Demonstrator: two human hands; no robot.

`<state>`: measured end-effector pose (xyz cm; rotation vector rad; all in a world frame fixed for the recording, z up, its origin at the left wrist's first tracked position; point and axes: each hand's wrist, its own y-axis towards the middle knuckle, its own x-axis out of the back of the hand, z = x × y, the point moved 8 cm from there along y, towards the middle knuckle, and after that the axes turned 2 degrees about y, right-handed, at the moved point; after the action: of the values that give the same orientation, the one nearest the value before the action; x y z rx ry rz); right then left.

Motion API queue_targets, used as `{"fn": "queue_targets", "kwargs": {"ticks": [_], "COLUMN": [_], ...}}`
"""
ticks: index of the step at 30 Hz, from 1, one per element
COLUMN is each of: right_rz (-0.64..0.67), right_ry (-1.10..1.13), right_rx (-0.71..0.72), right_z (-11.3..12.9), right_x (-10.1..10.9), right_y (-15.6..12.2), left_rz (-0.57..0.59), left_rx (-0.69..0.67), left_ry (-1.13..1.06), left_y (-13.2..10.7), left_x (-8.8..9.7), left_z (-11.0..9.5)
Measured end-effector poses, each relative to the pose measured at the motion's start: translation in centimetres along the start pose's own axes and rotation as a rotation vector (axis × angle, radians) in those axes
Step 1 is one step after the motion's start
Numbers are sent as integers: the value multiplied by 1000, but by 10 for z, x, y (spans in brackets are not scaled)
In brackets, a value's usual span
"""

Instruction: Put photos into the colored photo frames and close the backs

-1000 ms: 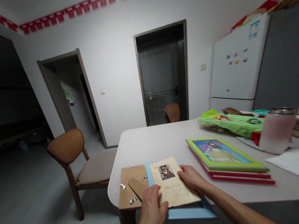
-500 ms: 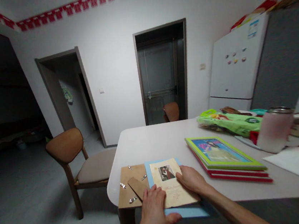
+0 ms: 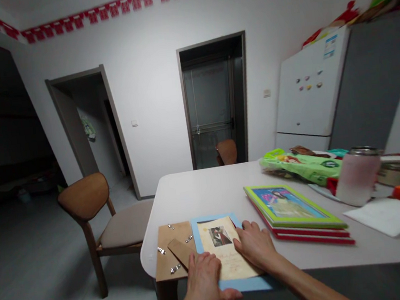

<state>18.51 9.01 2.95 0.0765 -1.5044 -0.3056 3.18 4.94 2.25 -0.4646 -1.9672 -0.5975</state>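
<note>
Head view: two hands, the left hand (image 3: pixel 203 277) and right hand (image 3: pixel 256 244), press flat with open fingers on one cream sheet (image 3: pixel 223 255). It lies inside one blue frame (image 3: pixel 247 284) at the table's (image 3: pixel 205 192) near edge. One brown backing board (image 3: pixel 168 250) lies just left; one stack of frames (image 3: pixel 293 207) lies right.

Cream card (image 3: pixel 229 260) on light-blue frame (image 3: pixel 249 284); brown backing board (image 3: pixel 169 240); green-bordered picture (image 3: pixel 289 202)

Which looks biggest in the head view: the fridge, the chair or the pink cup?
1. fridge
2. chair
3. cup, which looks smallest even though it stands nearer the camera than the fridge.
</note>
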Motion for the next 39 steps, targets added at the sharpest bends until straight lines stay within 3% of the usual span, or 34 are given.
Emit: {"fn": "queue_targets", "kwargs": {"ticks": [5,10,16,20,25,30,32,35,39], "right_rz": [-16,46,264,306,499,456,418,263,183], "right_ry": [58,121,149,156,191,140,118,159,186], "right_rx": [111,115,229,225,225,262,269,295,308], "right_z": [10,14,8,5,6,5,9,21,34], "right_x": [-4,-12,-14,-6,-1,7,8,11,-11], "right_y": [5,3,-8,-14,-20,-19,-17,-8,0], "left_rz": [2,51,36,21,28,36,48,32,0], "left_rx": [3,-29,-20,-22,-32,-19,12,113,290], "left_ry": [-4,12,30,60,53,12,-14,3,91], "left_y": [0,1,2,1,3,2,-4,-18,-35], "left_x": [-1,-3,0,5,6,7,12,28,42], "left_z": [1,0,4,4,3,5,14,44,93]}}
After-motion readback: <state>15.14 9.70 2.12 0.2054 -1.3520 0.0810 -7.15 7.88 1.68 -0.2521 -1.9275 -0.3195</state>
